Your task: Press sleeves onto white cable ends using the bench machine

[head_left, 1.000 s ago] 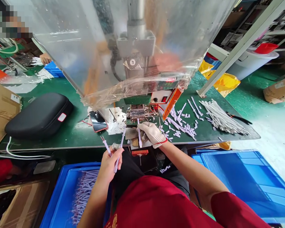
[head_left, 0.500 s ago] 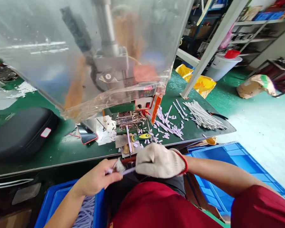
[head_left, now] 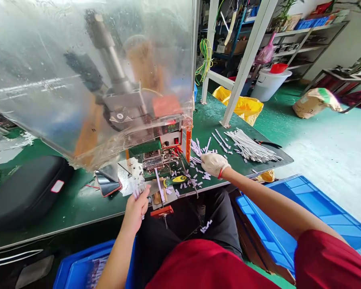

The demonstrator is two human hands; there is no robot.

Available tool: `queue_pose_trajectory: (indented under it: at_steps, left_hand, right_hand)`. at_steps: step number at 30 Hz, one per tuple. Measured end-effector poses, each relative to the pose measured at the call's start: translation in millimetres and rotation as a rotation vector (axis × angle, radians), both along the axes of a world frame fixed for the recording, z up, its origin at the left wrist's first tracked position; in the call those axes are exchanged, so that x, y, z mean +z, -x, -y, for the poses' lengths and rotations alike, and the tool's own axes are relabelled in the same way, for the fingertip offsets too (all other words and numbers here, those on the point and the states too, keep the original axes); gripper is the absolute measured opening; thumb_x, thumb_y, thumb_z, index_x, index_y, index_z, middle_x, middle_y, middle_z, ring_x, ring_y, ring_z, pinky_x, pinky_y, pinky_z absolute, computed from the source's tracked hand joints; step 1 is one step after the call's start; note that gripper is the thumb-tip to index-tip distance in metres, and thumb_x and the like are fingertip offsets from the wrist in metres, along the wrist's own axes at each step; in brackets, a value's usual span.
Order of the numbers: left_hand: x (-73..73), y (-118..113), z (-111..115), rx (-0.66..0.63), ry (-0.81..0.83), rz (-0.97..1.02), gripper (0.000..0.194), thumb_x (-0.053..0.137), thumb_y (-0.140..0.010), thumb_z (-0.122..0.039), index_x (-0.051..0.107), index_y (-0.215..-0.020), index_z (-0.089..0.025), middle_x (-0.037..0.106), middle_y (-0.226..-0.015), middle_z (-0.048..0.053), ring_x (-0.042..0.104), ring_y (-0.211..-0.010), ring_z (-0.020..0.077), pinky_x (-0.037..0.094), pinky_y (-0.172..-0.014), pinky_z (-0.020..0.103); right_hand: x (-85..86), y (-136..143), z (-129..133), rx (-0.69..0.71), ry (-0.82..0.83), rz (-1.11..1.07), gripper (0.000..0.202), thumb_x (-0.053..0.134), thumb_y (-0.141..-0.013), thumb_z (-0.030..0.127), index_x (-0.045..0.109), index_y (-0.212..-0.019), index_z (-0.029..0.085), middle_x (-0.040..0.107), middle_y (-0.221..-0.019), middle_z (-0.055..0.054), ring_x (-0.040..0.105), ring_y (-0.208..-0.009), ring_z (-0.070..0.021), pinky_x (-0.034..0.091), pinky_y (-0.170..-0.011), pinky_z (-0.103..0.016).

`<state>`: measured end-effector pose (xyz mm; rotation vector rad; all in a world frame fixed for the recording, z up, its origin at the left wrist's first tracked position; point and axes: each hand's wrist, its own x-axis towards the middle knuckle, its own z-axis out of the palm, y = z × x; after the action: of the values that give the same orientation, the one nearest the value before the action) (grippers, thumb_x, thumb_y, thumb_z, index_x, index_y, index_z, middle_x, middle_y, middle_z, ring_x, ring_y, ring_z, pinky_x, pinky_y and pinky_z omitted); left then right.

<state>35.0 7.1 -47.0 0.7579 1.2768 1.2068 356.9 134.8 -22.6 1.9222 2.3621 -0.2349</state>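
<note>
My bare left hand (head_left: 136,209) is closed in front of the bench edge, and pale lilac strips (head_left: 139,190), somewhat blurred, poke out past its fingers. At the pile of lilac strips (head_left: 195,147), my right hand (head_left: 215,163), in a white knit glove, has its fingers together over a strip end; the fingertips are partly hidden. Another lilac strip (head_left: 159,185) runs out of the metal mould (head_left: 153,160) toward me. Beside it lie a yellow-green handled tool (head_left: 177,180) and a red clamp-like part (head_left: 161,212) at the table edge.
A clear plastic guard (head_left: 48,100) hangs over the press. White ties (head_left: 254,146) and black-tipped pliers (head_left: 267,143) lie on the right. A phone (head_left: 108,184) and black case (head_left: 27,188) are left. Blue crates (head_left: 289,216) stand below; small offcuts (head_left: 206,226) rest on my lap.
My right hand has gone from beside the left, over my lap, up and right to the strip pile. My left hand has risen toward the bench edge, and the view has shifted.
</note>
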Motion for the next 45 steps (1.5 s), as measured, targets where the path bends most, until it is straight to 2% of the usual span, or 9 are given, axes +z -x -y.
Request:
queue_pose_trajectory:
  at_steps: [2, 6, 11, 15, 20, 29, 34, 40, 45]
  left_hand:
    - [-2.2, -10.9, -11.3, -0.008, 0.0, -0.172, 0.038, 0.074, -0.08, -0.053, 0.062, -0.088, -0.017, 0.032, -0.037, -0.012, 0.023, -0.035, 0.0044, 0.016, -0.038, 0.017]
    - [-1.9, -21.5, -28.9, 0.025, 0.051, -0.284, 0.048, 0.076, -0.072, -0.059, 0.05, -0.064, -0.02, 0.032, -0.034, -0.011, 0.025, -0.034, 0.0046, 0.018, -0.037, 0.019]
    - [3.0, -20.7, -36.9, -0.014, 0.043, -0.041, 0.052, 0.084, -0.061, -0.052, 0.042, -0.057, -0.022, 0.03, -0.035, -0.012, 0.023, -0.031, 0.0026, 0.014, -0.034, 0.017]
    - [10.5, -10.9, -29.5, -0.053, 0.029, 0.152, 0.055, 0.084, -0.062, -0.043, 0.036, -0.05, -0.02, 0.026, -0.035, -0.013, 0.022, -0.03, 0.0003, 0.018, -0.033, 0.015]
    - [18.5, 8.7, -9.1, -0.016, 0.019, 0.351, 0.031, 0.083, -0.067, -0.033, 0.061, -0.072, -0.012, 0.056, -0.058, -0.002, 0.036, -0.039, 0.0, 0.018, -0.032, 0.009]
    - [9.6, 33.5, 25.1, 0.142, -0.031, 0.521, 0.038, 0.085, -0.068, -0.026, 0.067, -0.098, -0.013, 0.057, -0.067, -0.004, 0.042, -0.045, 0.0008, 0.026, -0.032, 0.006]
    - [1.1, 41.3, 33.8, 0.189, -0.025, 0.47, 0.035, 0.087, -0.067, -0.035, 0.067, -0.086, -0.013, 0.054, -0.061, -0.005, 0.033, -0.039, -0.0011, 0.022, -0.031, 0.008]
    - [-1.1, 36.1, 37.4, 0.194, -0.073, 0.421, 0.028, 0.083, -0.073, -0.037, 0.067, -0.077, -0.014, 0.041, -0.043, -0.009, 0.031, -0.038, 0.0021, 0.023, -0.035, 0.011]
    - [-3.4, 33.1, 38.7, 0.211, -0.072, 0.379, 0.03, 0.082, -0.073, -0.039, 0.067, -0.077, -0.014, 0.042, -0.042, -0.009, 0.035, -0.036, 0.0029, 0.025, -0.035, 0.014]
  right_hand:
    - [-2.2, 3.4, -3.2, -0.015, -0.004, -0.028, 0.027, 0.048, -0.087, 0.022, 0.069, -0.098, 0.009, 0.071, -0.099, -0.02, 0.068, -0.092, -0.0294, 0.044, -0.073, -0.032]
    - [2.2, -3.0, -8.3, -0.07, -0.013, -0.121, 0.024, 0.049, -0.087, 0.027, 0.067, -0.096, 0.014, 0.072, -0.089, -0.013, 0.067, -0.081, -0.0228, 0.041, -0.065, -0.027]
    - [20.2, -14.7, 9.2, -0.272, 0.079, -0.582, 0.033, 0.054, -0.081, 0.023, 0.061, -0.113, 0.021, 0.067, -0.069, 0.0, 0.061, -0.058, -0.0146, 0.041, -0.055, -0.023]
    - [36.0, -6.3, 52.1, -0.26, 0.258, -1.004, 0.019, 0.053, -0.088, 0.037, 0.057, -0.089, 0.019, 0.06, -0.061, 0.002, 0.059, -0.051, -0.0129, 0.043, -0.047, -0.021]
    - [39.4, 44.0, 95.2, -0.174, 0.519, -1.296, 0.04, 0.053, -0.091, 0.057, 0.054, -0.079, 0.019, 0.058, -0.06, 0.002, 0.045, -0.035, -0.0076, 0.034, -0.032, -0.018]
    - [-5.6, 157.2, 71.0, -0.202, 0.543, -1.427, 0.041, 0.061, -0.084, 0.057, 0.053, -0.072, 0.019, 0.061, -0.054, 0.001, 0.048, -0.033, -0.009, 0.037, -0.03, -0.018]
    - [-21.6, 169.1, 65.3, -0.24, 0.52, -1.454, 0.039, 0.061, -0.084, 0.054, 0.056, -0.068, 0.019, 0.063, -0.053, -0.001, 0.053, -0.034, -0.011, 0.039, -0.03, -0.019]
    - [-11.9, 175.4, 58.6, -0.357, 0.535, -1.467, 0.032, 0.062, -0.081, 0.045, 0.055, -0.064, 0.019, 0.063, -0.052, -0.001, 0.052, -0.032, -0.0109, 0.036, -0.028, -0.019]
    - [-12.4, 178.1, 55.4, -0.367, 0.559, -1.505, 0.029, 0.063, -0.08, 0.042, 0.055, -0.064, 0.018, 0.062, -0.05, -0.001, 0.051, -0.031, -0.0106, 0.034, -0.027, -0.018]
